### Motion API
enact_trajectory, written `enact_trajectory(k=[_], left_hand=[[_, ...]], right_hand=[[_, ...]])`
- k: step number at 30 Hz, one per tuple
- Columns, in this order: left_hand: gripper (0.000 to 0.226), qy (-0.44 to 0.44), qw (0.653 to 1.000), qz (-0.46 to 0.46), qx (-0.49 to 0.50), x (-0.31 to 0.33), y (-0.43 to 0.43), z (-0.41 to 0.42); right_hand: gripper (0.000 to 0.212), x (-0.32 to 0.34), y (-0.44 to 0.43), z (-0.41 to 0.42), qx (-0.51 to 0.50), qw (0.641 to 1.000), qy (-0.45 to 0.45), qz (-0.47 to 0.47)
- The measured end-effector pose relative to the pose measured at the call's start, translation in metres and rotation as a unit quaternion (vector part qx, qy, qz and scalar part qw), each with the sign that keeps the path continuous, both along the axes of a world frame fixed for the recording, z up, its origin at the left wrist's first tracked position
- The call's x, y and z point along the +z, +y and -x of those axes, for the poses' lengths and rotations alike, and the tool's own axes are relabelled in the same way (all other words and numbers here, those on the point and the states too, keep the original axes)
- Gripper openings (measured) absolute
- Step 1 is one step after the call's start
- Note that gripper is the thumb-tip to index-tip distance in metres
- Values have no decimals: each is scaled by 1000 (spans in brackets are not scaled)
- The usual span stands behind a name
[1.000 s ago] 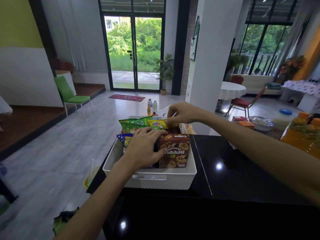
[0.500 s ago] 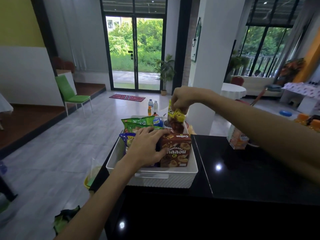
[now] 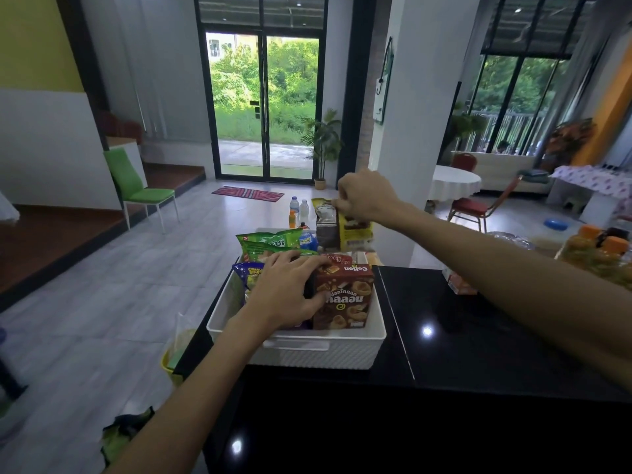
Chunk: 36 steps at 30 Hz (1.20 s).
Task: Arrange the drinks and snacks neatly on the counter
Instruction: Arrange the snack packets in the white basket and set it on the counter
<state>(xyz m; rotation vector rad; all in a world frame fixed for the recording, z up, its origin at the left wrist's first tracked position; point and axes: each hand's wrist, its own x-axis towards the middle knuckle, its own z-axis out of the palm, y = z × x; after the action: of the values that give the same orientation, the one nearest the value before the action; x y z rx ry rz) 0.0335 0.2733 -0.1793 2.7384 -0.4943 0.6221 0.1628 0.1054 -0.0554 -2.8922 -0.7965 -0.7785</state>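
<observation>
White ribbed plastic forms the basket (image 3: 297, 343) on the black tabletop (image 3: 478, 336), and it is packed with snacks standing on edge. The right hand (image 3: 366, 196) is raised over the basket's far end, its fingers pinched together on the top seam of a yellow-and-brown snack bag (image 3: 342, 230). The bag hangs straight below them. A seam pinch suits a light, crinkly pack, letting it hang free of its neighbours; whether its lower end is fully clear of them I cannot tell.

The left hand (image 3: 287, 289) lies on the packs. Its fingers curl over the top corner of the brown biscuit box (image 3: 349, 299) with the thumb on the front face, probably steadying the load. Green chip bags (image 3: 270, 241) stand just beyond these fingers and a blue bag (image 3: 251, 271) lies to their left. Orange drink bottles (image 3: 595, 251) stand well to the right of the right fingers, and the bare tabletop between looks like the likely landing spot.
</observation>
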Motion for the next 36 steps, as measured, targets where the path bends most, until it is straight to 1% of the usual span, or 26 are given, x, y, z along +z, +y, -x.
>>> enact_trajectory(k=[4, 7, 10, 12, 15, 17, 19, 22, 24, 27, 29, 31, 32, 33, 34, 36], left_hand=[[66, 1, 1000, 3, 2, 1, -1, 0], [64, -2, 1000, 5, 1, 1, -1, 0], [64, -11, 1000, 3, 1, 0, 0, -1], [65, -11, 1000, 4, 1, 0, 0, -1], [66, -9, 1000, 7, -2, 0, 0, -2], [66, -9, 1000, 3, -3, 0, 0, -2], [67, -12, 1000, 0, -4, 0, 0, -2], [67, -29, 1000, -8, -6, -1, 1, -3], [70, -41, 999, -11, -5, -1, 1, -3], [76, -54, 998, 14, -1, 2, -1, 0], [67, -73, 996, 59, 0, 5, -1, 4], [56, -79, 987, 142, 2, 9, 4, 10], [52, -78, 979, 186, 6, 12, 7, 13], [47, -81, 973, 218, 15, 15, 12, 15], [42, -88, 969, 231, 28, 18, 16, 15], [36, -96, 972, 203, 65, 23, 27, 12]], right_hand=[[34, -19, 6, -1, 1, 999, 34, -35], [35, -34, 7, -1, 10, 999, 52, -12], [38, -50, 8, 2, 11, 992, 125, 10], [32, -57, 10, 1, 13, 986, 166, 21], [23, -54, 13, 1, 27, 979, 197, 32], [22, -51, 13, 3, 28, 977, 206, 44], [31, -50, 13, 5, 18, 978, 197, 60], [50, -51, 10, 11, 9, 984, 158, 81], [53, -54, 6, 19, 27, 986, 154, 64], [51, -65, 7, 34, 57, 977, 204, 10], [48, -75, 10, 46, 72, 975, 208, -30], [49, -82, 10, 55, 74, 972, 209, -77], [53, -84, 9, 58, 71, 970, 212, -93], [61, -85, 9, 62, 67, 970, 211, -98], [71, -85, 9, 64, 63, 972, 206, -92], [88, -87, 12, 68, 57, 977, 193, -71]])
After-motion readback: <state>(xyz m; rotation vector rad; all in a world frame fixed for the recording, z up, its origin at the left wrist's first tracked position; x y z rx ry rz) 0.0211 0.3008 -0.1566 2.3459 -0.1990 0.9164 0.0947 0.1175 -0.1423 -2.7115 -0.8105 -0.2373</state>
